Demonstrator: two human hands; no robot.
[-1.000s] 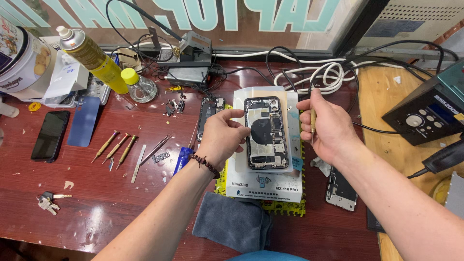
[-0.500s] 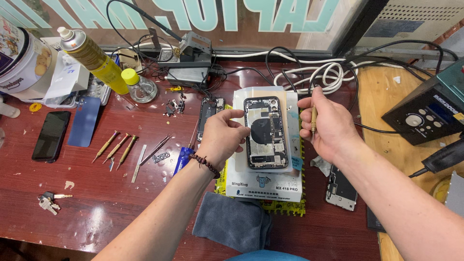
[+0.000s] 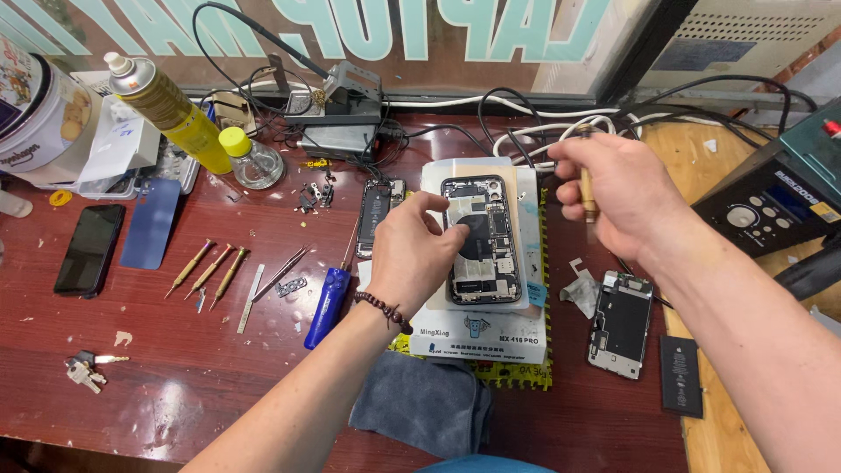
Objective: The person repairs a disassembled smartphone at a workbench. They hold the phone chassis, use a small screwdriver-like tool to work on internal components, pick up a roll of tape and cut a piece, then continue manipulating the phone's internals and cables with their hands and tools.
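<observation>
An opened phone body (image 3: 487, 229) with its insides showing lies on a white pad (image 3: 480, 333) in the middle of the red bench. My left hand (image 3: 413, 250) rests on the phone's left side, and its fingertips touch a dark round part inside. My right hand (image 3: 618, 197) hovers to the right of the phone, closed around a slim brass-handled screwdriver (image 3: 587, 191) held upright. A beaded bracelet sits on my left wrist.
A blue-handled tool (image 3: 327, 307), several brass screwdrivers (image 3: 210, 271) and tweezers lie left of the pad. A second phone frame (image 3: 623, 322) and a battery (image 3: 681, 375) lie at right, a grey cloth (image 3: 427, 403) in front, a yellow spray can (image 3: 171, 103) and cables behind.
My left hand's fingers have reached further over the phone's inside. My right hand has stayed beside the phone with the screwdriver.
</observation>
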